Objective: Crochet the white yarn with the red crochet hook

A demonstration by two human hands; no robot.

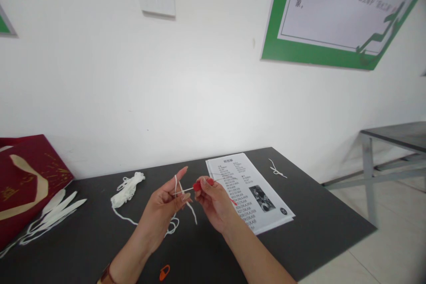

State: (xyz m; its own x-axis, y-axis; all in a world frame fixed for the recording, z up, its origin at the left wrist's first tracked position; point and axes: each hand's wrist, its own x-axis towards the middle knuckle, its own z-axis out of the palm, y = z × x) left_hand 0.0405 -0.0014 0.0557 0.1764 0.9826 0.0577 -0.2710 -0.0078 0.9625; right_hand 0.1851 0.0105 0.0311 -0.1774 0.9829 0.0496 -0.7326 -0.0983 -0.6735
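My left hand (164,206) is raised over the dark table (316,226), with white yarn (176,186) wound over its fingers and pinched between thumb and fingertips. A loose strand hangs down from it to the tabletop. My right hand (214,202) grips a red-handled crochet hook (201,183), whose thin metal tip points left into the yarn on my left hand. The two hands almost touch. A small skein of white yarn (128,187) lies on the table just left of my left hand, joined to it by the strand.
A printed instruction sheet (253,193) lies right of my hands. A short white yarn scrap (277,169) sits near the far right corner. A dark red bag (23,182) and white strips (53,214) are at the left. An orange clip (164,271) lies near me. A grey table (396,135) stands at the right.
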